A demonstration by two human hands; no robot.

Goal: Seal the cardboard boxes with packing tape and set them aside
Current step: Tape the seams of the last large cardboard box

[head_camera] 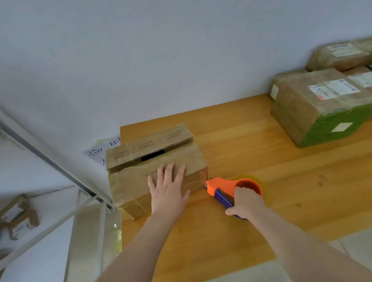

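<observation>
Ur left hand lies spread flat on brown cardboard box, right hand grips orange-purple plastic tape dispenser at 3 o'clock. Raised 12 o'clock flap could wrinkle ur seal.

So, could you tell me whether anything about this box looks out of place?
Yes: on the cardboard box, the far flap sits raised, leaving a dark gap, while the left hand presses the near flap.

Left hand flat on cardboard box, right hand gripping tape dispenser, wooden table
</observation>
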